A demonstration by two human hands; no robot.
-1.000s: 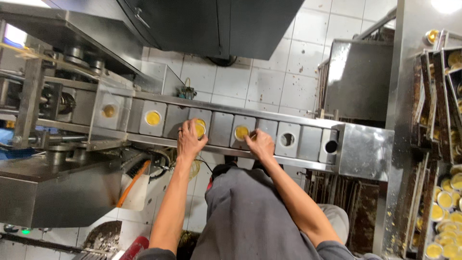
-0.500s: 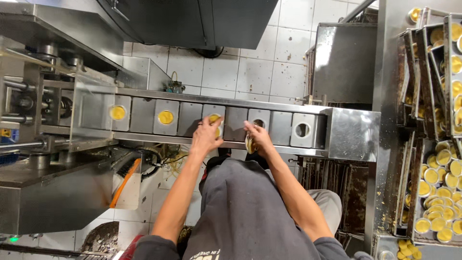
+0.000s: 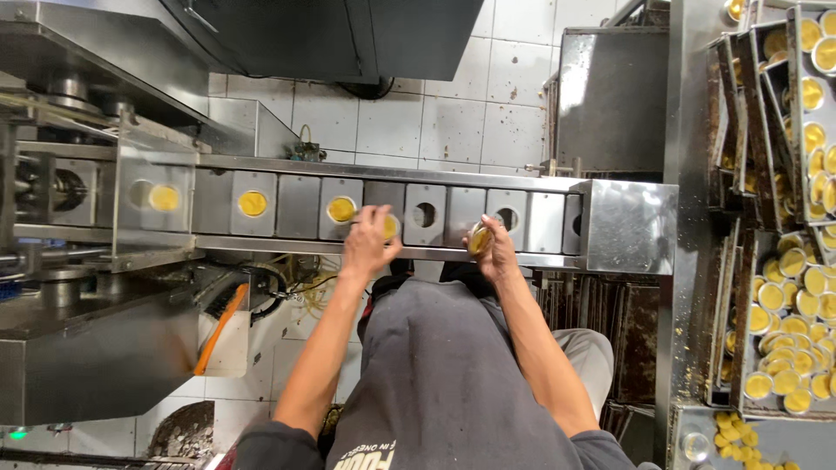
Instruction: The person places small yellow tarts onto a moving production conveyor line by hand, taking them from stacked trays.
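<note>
Head view, looking down.

Landmark: steel conveyor [image 3: 296, 207] of square plates, each with a round hole, running left to right in front of the person.

Item 1. Filled holes: three yellow-filled cups sit seated in the conveyor, toward its left part, namely the first cup [image 3: 164, 198] under the machine frame, the second cup [image 3: 252, 204] beside it, and the third cup [image 3: 341, 209] just left of the left hand.

Item 2. Left hand [image 3: 370, 244]: over the conveyor near its middle, fingers curled loosely around a fourth cup [image 3: 390, 227], which lies at the plate there; whether it is fully seated in its hole cannot be told.

Item 3. Right hand [image 3: 495, 251]: at the near edge of the conveyor, right of the left hand, fingers closed around a tilted cup [image 3: 478, 239] held off the belt, not in a hole.

Item 4. Empty holes: the first open hole [image 3: 424, 215] lies between the two hands; the second open hole [image 3: 507, 219] lies just beyond the right hand. Plates farther right end at the steel end housing [image 3: 629, 228].

Item 5. Supply: stacked trays [image 3: 788, 261] of many yellow-filled cups stand right of the conveyor, well apart from both hands.

Progress, as a judgement: three holes loaded, a fourth being loaded, a fifth cup in hand; at least two holes unfilled, and the trays hold plenty more.
</note>
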